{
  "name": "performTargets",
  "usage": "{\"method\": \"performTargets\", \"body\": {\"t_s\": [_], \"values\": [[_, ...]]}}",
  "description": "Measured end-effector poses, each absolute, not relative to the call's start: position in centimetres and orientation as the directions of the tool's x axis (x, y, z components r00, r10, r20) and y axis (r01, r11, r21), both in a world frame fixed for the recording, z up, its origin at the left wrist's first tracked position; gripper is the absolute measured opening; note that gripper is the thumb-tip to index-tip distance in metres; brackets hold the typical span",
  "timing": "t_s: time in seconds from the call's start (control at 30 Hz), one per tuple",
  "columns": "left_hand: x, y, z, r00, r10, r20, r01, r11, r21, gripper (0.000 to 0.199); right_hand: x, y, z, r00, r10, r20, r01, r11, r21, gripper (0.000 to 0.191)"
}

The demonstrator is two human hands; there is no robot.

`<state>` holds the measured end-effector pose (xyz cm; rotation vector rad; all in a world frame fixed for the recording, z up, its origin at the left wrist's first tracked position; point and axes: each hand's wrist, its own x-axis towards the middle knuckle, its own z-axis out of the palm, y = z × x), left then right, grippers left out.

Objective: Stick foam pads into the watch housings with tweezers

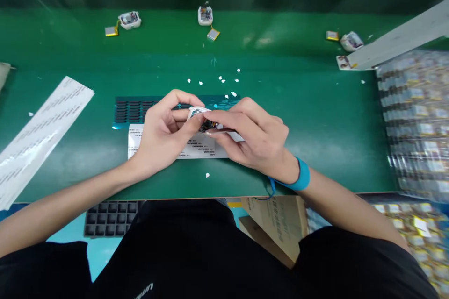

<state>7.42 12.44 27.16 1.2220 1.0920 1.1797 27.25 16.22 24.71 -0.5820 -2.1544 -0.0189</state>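
My left hand [163, 135] grips a small white device housing [196, 111] with an exposed circuit board inside. Its thumb rests on the near face of the housing. My right hand [257, 138] pinches what look like metal tweezers [224, 131], whose tip lies at the lower edge of the circuit board. The right index fingertip touches the housing or nearly so; fingers hide part of the board. Beneath both hands are a printed white backing sheet [199, 149] and a blue sheet with rows of black strips [131, 111].
Several white tabs [233, 94] are scattered on the green table [315, 140]. Along the back are three white housings [129, 20] with batteries. A long printed sheet [45, 126] lies left; stacked clear trays [417, 121] stand right. A blue wrist strap [303, 174] trails a cord.
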Motion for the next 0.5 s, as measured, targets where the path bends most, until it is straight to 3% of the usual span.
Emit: {"method": "performTargets", "body": {"t_s": [0.17, 0.33, 0.5], "values": [[6.7, 12.0, 26.8, 0.089, 0.996, -0.023, -0.131, 0.034, 0.991, 0.041, 27.4, 15.9, 25.3, -0.508, 0.406, 0.76, 0.462, 0.873, -0.158, 0.003], [6.4, 11.2, 26.4, 0.094, 0.995, -0.02, -0.196, 0.038, 0.98, 0.04, 27.2, 15.9, 25.8, -0.503, 0.482, 0.717, 0.441, 0.857, -0.267, 0.012], [6.5, 10.6, 26.5, 0.075, 0.997, 0.004, -0.137, 0.007, 0.991, 0.028, 27.2, 15.3, 26.0, -0.546, 0.483, 0.684, 0.422, 0.864, -0.273, 0.012]]}}
